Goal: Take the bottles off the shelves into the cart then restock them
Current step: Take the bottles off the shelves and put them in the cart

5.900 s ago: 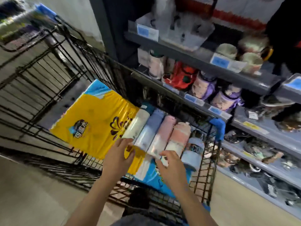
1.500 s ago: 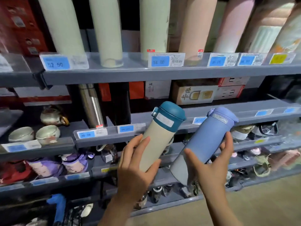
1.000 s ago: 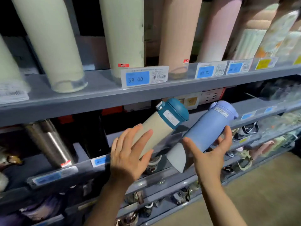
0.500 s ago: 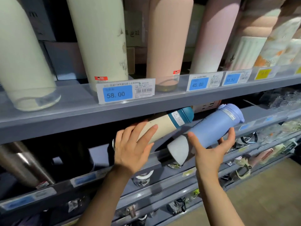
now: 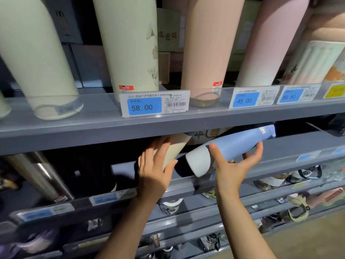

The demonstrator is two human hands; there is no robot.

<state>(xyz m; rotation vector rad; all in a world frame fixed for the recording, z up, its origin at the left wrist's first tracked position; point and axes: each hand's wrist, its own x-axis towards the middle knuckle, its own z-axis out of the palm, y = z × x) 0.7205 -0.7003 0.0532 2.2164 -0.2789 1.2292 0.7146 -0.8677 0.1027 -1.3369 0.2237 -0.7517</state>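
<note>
1. While my left hand (image 5: 155,171) wraps the base of the cream bottle (image 5: 174,146), fingers curled over its side and thumb underneath, my right hand (image 5: 231,165) cradles the blue bottle (image 5: 237,144), thumb on top, fingers curled beneath.

2. Both bottles are tilted, tops aimed into the gap over the middle shelf (image 5: 280,165); the cream one's cap is hidden behind the upper shelf (image 5: 93,128), the blue one's cap just shows below that edge.

3. Restocking looks under way, neither bottle yet standing. To finish well, I judge each base should swing down and inward until it sits flat behind the shelf's front lip, one bottle at a time so they do not knock together.

4. The main obstacle, as I read it, is headroom: the upper shelf hangs close above, so tops must go deep before the bottles are righted.

5. A steel flask (image 5: 43,176) stands to the left on the same level, well apart from my hands. A box (image 5: 207,136) sits at the back behind the bottles and may limit depth.

6. Above, tall flasks stand behind a 58.00 tag (image 5: 155,103) and a 45.00 tag (image 5: 246,100).
</note>
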